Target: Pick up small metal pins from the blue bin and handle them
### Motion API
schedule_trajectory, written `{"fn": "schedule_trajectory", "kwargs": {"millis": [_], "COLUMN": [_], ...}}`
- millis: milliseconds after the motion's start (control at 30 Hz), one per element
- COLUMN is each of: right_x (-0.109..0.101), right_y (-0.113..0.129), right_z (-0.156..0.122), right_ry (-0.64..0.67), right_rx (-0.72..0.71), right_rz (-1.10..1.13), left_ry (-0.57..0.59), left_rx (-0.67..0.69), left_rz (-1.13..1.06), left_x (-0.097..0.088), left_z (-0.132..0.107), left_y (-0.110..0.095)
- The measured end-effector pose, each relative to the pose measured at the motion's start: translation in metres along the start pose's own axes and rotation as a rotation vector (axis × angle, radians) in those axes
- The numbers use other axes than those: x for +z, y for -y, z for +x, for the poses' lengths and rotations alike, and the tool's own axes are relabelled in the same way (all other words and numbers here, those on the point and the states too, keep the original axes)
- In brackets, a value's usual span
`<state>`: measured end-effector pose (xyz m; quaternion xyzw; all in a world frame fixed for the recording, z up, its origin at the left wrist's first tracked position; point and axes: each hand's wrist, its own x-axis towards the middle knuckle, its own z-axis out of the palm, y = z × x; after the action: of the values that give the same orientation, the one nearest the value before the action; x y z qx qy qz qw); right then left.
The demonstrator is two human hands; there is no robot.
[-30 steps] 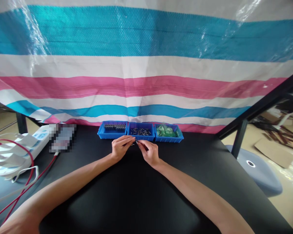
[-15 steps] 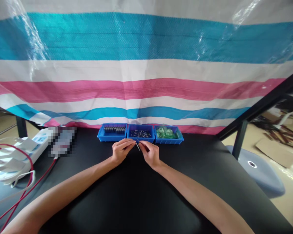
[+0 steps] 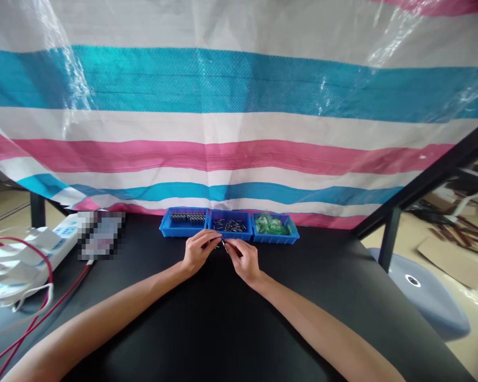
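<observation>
My left hand [image 3: 199, 251] and my right hand [image 3: 242, 258] meet over the black table [image 3: 223, 329], fingertips pinched together on a small metal part [image 3: 223, 243] between them. Just beyond the hands stand three blue trays in a row. The left tray [image 3: 184, 222] holds dark cylindrical pieces, the middle tray [image 3: 231, 225] holds several thin metal pins, and the right tray [image 3: 274, 227] holds green pieces. The hands are nearest to the middle tray.
A striped blue, pink and white tarp [image 3: 231, 132] hangs behind the trays. A white power strip [image 3: 43, 241] with a red cable [image 3: 32, 313] lies at the left edge. A black frame post [image 3: 390, 241] and a grey round stool [image 3: 422, 297] stand right of the table.
The view has tilted so the trays and hands sit lower in the picture. Both hands stay pinched together on the small part, shifted slightly nearer to me.
</observation>
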<state>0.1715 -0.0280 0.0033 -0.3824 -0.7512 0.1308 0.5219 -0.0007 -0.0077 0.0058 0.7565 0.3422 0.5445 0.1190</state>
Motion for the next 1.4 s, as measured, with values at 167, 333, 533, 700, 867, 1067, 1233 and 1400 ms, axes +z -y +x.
{"fn": "schedule_trajectory", "kwargs": {"millis": [167,333,533,700,867,1067,1233,1400], "right_x": [0.0006,0.0033,0.0056,0.0035,0.0018,0.0017,0.0023,0.0021], "right_y": [-0.0006,-0.0035,-0.0060,-0.0036,-0.0015,-0.0009,-0.0016,-0.0009], "right_z": [-0.0007,-0.0021,-0.0015,0.0000,-0.0001,-0.0002,-0.0015,-0.0019], "right_ry": [-0.004,0.002,0.018,0.044,0.047,0.067,0.072,0.088], "right_rx": [0.002,0.031,0.039,0.050,0.078,0.064,0.037,0.029], "right_rz": [0.021,-0.002,-0.006,-0.001,0.002,0.001,-0.018,-0.022], "left_ry": [0.022,0.007,-0.032,-0.063,-0.072,-0.108,-0.137,-0.152], "left_rx": [-0.018,-0.027,0.005,0.009,0.008,0.026,0.072,0.089], "left_rz": [-0.009,-0.001,0.050,0.052,0.042,0.060,0.101,0.101], "left_x": [0.0001,-0.0002,-0.0002,-0.0011,-0.0011,-0.0009,-0.0015,-0.0007], "left_z": [0.0017,0.0011,-0.0033,-0.0018,-0.0014,-0.0020,-0.0012,-0.0018], "left_y": [-0.0008,-0.0023,-0.0035,-0.0046,-0.0037,-0.0022,-0.0021,-0.0006]}}
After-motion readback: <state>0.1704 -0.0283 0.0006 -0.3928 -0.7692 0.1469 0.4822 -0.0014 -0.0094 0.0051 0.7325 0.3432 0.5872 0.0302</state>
